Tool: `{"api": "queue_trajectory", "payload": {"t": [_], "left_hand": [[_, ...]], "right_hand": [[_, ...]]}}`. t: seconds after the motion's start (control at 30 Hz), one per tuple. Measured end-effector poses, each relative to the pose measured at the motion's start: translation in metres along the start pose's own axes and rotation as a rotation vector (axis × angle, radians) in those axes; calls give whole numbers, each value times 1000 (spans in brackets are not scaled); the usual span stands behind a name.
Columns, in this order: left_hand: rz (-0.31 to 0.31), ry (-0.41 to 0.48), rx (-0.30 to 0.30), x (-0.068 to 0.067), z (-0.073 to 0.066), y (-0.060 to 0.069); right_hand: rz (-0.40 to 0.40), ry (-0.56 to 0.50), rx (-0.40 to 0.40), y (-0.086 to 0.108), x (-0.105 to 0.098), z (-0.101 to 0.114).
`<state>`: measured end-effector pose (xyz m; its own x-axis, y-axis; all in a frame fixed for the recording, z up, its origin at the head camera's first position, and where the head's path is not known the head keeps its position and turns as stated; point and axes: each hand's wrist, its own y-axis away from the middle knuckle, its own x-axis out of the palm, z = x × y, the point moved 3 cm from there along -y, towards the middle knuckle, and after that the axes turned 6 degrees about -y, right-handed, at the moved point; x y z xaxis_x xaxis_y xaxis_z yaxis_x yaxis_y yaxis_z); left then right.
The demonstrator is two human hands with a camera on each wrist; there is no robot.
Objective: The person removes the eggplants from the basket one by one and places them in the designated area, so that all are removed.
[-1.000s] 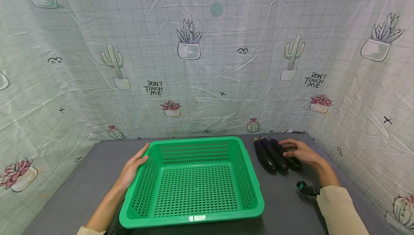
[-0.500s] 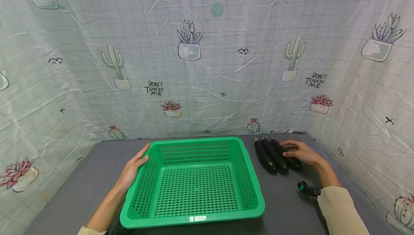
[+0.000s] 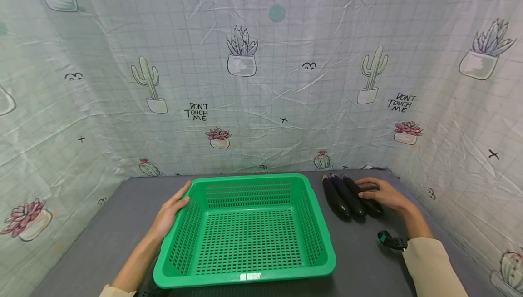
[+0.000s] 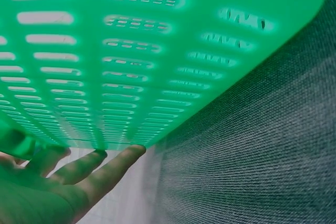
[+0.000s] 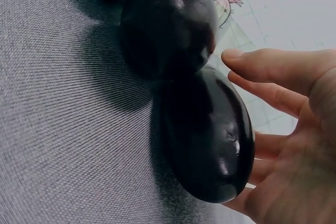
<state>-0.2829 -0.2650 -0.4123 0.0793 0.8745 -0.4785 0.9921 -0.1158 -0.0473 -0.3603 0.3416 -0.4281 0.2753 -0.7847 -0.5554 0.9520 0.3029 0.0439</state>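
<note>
A green plastic basket (image 3: 249, 238) with slotted walls stands on the grey cloth. My left hand (image 3: 165, 215) holds its left rim, thumb over the edge; in the left wrist view, my fingers (image 4: 113, 171) lie fairly straight against the outer wall. Right of the basket, three dark, glossy eggplants lie side by side: left (image 3: 336, 198), middle (image 3: 348, 197) and right (image 3: 371, 206). My right hand (image 3: 384, 193) rests loosely at the right one. In the right wrist view, my thumb (image 5: 273, 66) is apart from the nearest eggplant (image 5: 210, 140), which hides some fingertips.
The grey cloth (image 3: 94, 229) covers the table and extends on both sides of the basket. A cactus-printed curtain (image 3: 261, 83) closes off the back and both sides. A black strap end (image 3: 390, 239) sticks out at my right wrist.
The whole head view has shifted slightly to the right. Both hands, the basket and the eggplants keep their places relative to each other.
</note>
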Motion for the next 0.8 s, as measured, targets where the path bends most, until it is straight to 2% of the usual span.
{"api": "queue_trajectory", "payload": {"t": [0.23, 0.43, 0.6, 0.8], "left_hand": [[-7, -20, -9, 0, -1, 1], [10, -56, -5, 1, -5, 1], [25, -114, 9, -1, -10, 2], [106, -201, 0, -7, -17, -2]], "right_hand": [[-18, -15, 44, 5, -5, 4], [-53, -38, 33, 10, -10, 12], [-118, -8, -33, 11, -17, 29], [-175, 47, -133, 14, -22, 63]]}}
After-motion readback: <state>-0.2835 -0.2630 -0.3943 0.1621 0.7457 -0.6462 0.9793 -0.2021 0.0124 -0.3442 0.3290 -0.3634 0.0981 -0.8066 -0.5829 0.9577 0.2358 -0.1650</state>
